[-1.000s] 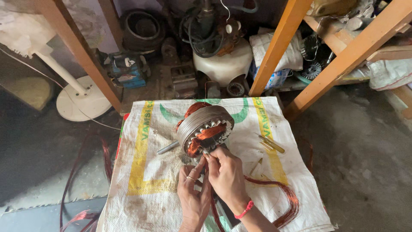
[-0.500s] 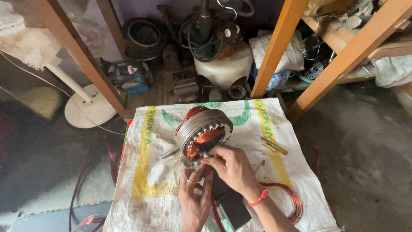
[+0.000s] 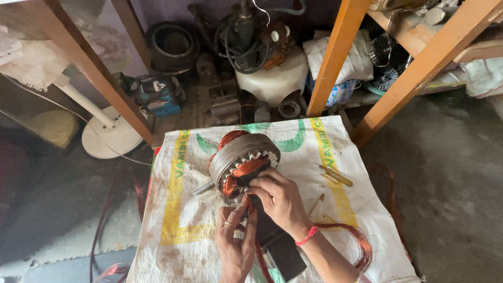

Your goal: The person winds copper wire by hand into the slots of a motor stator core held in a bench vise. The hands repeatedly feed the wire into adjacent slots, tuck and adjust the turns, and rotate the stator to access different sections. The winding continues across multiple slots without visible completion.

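Note:
A round grey motor stator [image 3: 237,158] with copper windings stands tilted on a white woven sack [image 3: 178,209]. My right hand [image 3: 280,198] rests on its lower rim, fingers pinching a strand of copper wire [image 3: 251,205] at the slots. My left hand [image 3: 236,244], with a ring on one finger, is just below and grips the same strand, which runs down between the hands. A red band circles my right wrist. A loose coil of copper wire [image 3: 356,243] lies by my right forearm.
Yellow-handled tools [image 3: 335,177] lie on the sack to the right. A dark block [image 3: 280,246] sits under my right forearm. Orange wooden legs [image 3: 335,57] frame shelves of motor parts behind. A white fan base [image 3: 107,137] stands at the left, red wire [image 3: 112,209] on the floor.
The view has shifted slightly. My right hand has moved a little lower on the stator rim, and both hands stay on the wire.

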